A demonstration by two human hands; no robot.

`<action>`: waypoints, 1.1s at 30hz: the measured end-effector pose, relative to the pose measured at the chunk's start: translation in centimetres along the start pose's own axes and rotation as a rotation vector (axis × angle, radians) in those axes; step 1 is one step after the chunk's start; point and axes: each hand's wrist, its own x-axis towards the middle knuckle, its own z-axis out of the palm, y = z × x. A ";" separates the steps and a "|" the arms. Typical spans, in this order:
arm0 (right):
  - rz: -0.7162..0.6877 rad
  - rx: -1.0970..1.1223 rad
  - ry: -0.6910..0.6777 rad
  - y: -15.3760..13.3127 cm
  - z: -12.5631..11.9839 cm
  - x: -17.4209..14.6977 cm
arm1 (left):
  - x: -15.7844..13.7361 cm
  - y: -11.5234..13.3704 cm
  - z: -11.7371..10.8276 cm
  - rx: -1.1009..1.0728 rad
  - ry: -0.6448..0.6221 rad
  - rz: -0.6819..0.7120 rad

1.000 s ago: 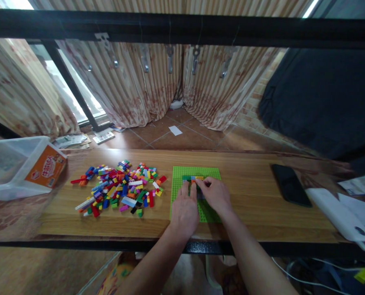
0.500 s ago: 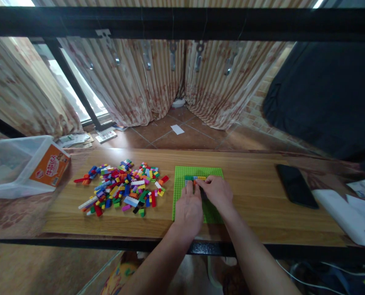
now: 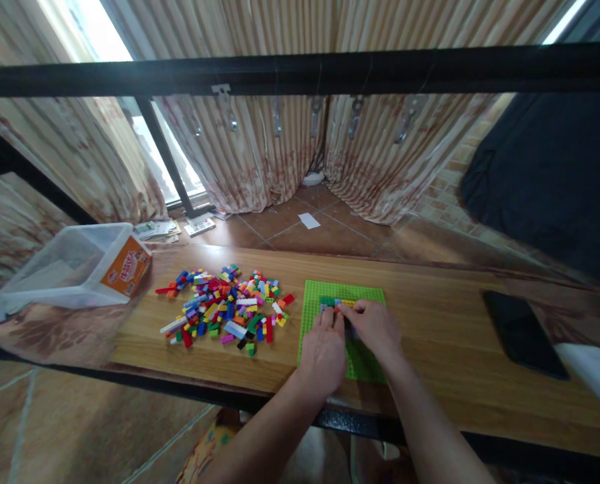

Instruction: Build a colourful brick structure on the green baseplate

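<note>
A light green studded baseplate [image 3: 312, 291] lies on the wooden board. A short row of toy bricks is on it, with a green brick [image 3: 327, 301] at the left and a yellow brick [image 3: 349, 302] further right. My left hand [image 3: 324, 348] rests over the plate, fingers stretched forward, their tips touching the bricks just below the row. From the right, my right hand [image 3: 377, 327] meets them with thumb and forefinger pinched at the same spot. Whatever lies between those fingertips is mostly covered; a speck of orange shows there. The hands hide the middle of the plate.
Left of the plate spreads a loose heap of coloured toy bricks [image 3: 234, 306]. Beyond it stands a clear plastic bin [image 3: 78, 296] with an orange label. A black phone [image 3: 522, 333] lies at the right, near a white object [image 3: 595, 373]. A dark metal bar [image 3: 290, 74] crosses above the table.
The camera view has tilted and shifted, so the whole scene sits further right and lower. Both hands keep their places on the baseplate, with little visible change in their grip.
</note>
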 end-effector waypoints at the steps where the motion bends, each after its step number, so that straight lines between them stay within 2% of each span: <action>1: -0.010 0.005 0.002 0.1 0.0 0.1 | -0.1 -0.2 0.0 -0.014 0.019 0.016; 4: -0.014 0.031 -0.012 0.5 0.0 0.2 | -0.4 -1.1 -0.4 -0.070 0.074 0.025; 7: -0.004 0.072 -0.004 0.8 -0.2 0.2 | -0.1 -2.8 -1.7 -0.082 0.194 -0.068; 9: -0.013 0.111 0.025 0.9 -0.4 0.0 | 0.5 -4.2 -2.6 -0.027 0.284 -0.145; 11: -0.035 0.150 0.062 0.8 -0.7 -0.2 | 1.1 -5.6 -3.3 0.076 0.320 -0.187; 18: 0.018 0.313 0.175 1.0 -2.3 -0.7 | 2.5 -8.1 -3.3 0.270 0.211 -0.152; 22: 0.048 0.372 0.201 1.2 -2.9 -0.7 | 2.1 -8.2 -3.7 0.240 0.275 -0.145; 25: 0.018 0.445 0.175 0.9 -3.0 -0.8 | 1.7 -7.8 -4.2 0.120 0.395 -0.118; 28: -0.067 0.564 0.106 0.2 -2.5 -1.1 | 1.5 -7.1 -4.0 -0.166 0.469 -0.084; 33: -0.195 0.654 -0.056 -0.5 -1.4 -1.4 | 2.1 -6.4 -2.1 -0.695 0.385 -0.182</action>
